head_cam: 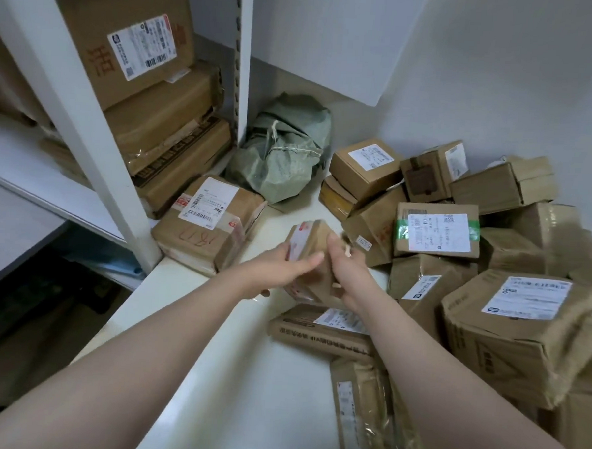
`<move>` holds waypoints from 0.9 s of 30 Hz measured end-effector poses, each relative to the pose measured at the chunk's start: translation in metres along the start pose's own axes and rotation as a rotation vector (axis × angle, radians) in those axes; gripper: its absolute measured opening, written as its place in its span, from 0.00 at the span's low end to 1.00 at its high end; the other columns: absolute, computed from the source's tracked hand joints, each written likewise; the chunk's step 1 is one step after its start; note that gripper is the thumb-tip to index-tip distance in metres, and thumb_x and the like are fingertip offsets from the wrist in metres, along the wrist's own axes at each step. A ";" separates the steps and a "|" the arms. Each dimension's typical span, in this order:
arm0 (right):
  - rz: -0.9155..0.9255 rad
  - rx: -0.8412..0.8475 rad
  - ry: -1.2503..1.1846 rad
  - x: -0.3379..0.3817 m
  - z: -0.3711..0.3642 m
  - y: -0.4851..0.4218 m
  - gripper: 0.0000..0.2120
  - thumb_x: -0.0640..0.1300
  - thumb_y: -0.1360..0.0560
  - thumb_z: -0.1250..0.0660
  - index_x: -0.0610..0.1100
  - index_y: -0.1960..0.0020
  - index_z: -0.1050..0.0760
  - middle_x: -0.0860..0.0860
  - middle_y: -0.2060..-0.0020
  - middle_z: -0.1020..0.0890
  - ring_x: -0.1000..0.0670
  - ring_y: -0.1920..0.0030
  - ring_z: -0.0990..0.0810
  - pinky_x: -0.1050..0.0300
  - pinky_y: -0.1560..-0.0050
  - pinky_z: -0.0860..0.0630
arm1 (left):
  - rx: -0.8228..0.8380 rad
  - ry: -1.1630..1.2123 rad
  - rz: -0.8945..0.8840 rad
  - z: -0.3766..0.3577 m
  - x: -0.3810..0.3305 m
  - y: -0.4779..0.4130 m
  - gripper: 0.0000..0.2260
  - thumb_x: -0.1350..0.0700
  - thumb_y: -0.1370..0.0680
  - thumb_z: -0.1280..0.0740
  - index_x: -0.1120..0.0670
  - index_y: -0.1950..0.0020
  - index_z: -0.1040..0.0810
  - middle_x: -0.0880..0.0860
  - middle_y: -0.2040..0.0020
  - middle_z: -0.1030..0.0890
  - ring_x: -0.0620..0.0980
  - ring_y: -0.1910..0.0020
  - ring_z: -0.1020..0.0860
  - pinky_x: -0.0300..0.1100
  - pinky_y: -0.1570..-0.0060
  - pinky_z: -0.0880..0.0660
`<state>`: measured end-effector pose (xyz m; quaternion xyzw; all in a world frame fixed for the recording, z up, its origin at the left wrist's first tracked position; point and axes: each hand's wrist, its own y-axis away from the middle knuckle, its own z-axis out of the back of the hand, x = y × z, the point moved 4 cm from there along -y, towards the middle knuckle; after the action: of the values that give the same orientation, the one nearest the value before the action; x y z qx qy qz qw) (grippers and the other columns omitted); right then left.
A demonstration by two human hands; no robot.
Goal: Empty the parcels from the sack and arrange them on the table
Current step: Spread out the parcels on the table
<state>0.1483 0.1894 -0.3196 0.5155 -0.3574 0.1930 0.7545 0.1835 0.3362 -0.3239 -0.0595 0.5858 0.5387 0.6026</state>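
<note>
A small brown cardboard parcel (309, 238) with a white and red label is held above the white table (245, 376), between both hands. My left hand (280, 270) grips its left side and my right hand (345, 270) grips its right side. A crumpled grey-green woven sack (284, 151), tied with cord, rests at the table's back corner against the wall. Several brown parcels (436, 231) are piled on the right half of the table. A taped parcel with red writing (207, 224) lies at the left, beside the shelf post.
A white metal shelf unit (87, 117) stands at the left, holding large stacked cartons (132, 40). Flat parcels (320, 332) lie just under my hands, and a long one (360, 409) lies nearer. A white wall rises behind the table. Dark floor lies below the table's left edge.
</note>
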 end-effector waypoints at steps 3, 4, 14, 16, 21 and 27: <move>0.073 0.128 -0.046 0.003 0.004 0.011 0.30 0.61 0.22 0.40 0.44 0.27 0.37 0.48 0.43 0.20 0.47 0.48 0.17 0.44 0.46 0.19 | -0.146 0.396 0.153 0.000 0.015 0.002 0.27 0.39 0.27 0.29 0.53 0.35 0.27 0.54 0.50 0.18 0.53 0.55 0.18 0.50 0.57 0.18; 0.108 0.158 0.016 0.005 0.008 0.019 0.25 0.58 0.21 0.39 0.43 0.30 0.33 0.48 0.44 0.19 0.48 0.48 0.18 0.46 0.46 0.19 | -0.126 0.606 0.233 0.001 0.022 0.005 0.22 0.42 0.25 0.30 0.55 0.38 0.25 0.55 0.53 0.19 0.54 0.58 0.18 0.50 0.57 0.18; 0.305 0.387 1.774 -0.041 0.026 0.062 0.39 0.55 0.32 0.25 0.53 0.26 0.39 0.49 0.35 0.29 0.44 0.34 0.30 0.49 0.42 0.28 | -0.148 1.068 0.507 -0.027 0.073 0.040 0.14 0.52 0.21 0.40 0.58 0.46 0.19 0.59 0.55 0.17 0.57 0.65 0.16 0.48 0.75 0.21; 0.429 0.237 1.741 -0.042 0.026 0.057 0.23 0.45 0.27 0.33 0.49 0.33 0.33 0.48 0.41 0.25 0.44 0.41 0.26 0.52 0.51 0.29 | -0.231 1.044 0.540 -0.031 0.088 0.050 0.15 0.57 0.20 0.42 0.60 0.37 0.23 0.61 0.52 0.19 0.58 0.64 0.17 0.50 0.71 0.19; 0.523 0.042 1.565 -0.020 0.045 0.057 0.14 0.41 0.25 0.41 0.45 0.40 0.32 0.47 0.48 0.22 0.43 0.50 0.23 0.53 0.58 0.30 | -0.596 0.891 0.532 -0.007 0.111 0.065 0.21 0.50 0.17 0.46 0.57 0.26 0.37 0.59 0.27 0.33 0.62 0.30 0.32 0.57 0.34 0.32; 0.599 -0.077 1.426 -0.018 0.043 0.059 0.14 0.38 0.24 0.43 0.45 0.40 0.32 0.46 0.50 0.22 0.44 0.55 0.26 0.54 0.61 0.30 | -0.924 0.456 0.433 0.007 0.090 0.068 0.32 0.42 0.22 0.38 0.51 0.22 0.43 0.57 0.25 0.42 0.61 0.29 0.39 0.55 0.34 0.36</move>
<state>0.0826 0.1744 -0.2857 0.1216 0.0840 0.6614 0.7353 0.1151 0.4213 -0.3531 -0.3106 0.4033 0.8243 0.2477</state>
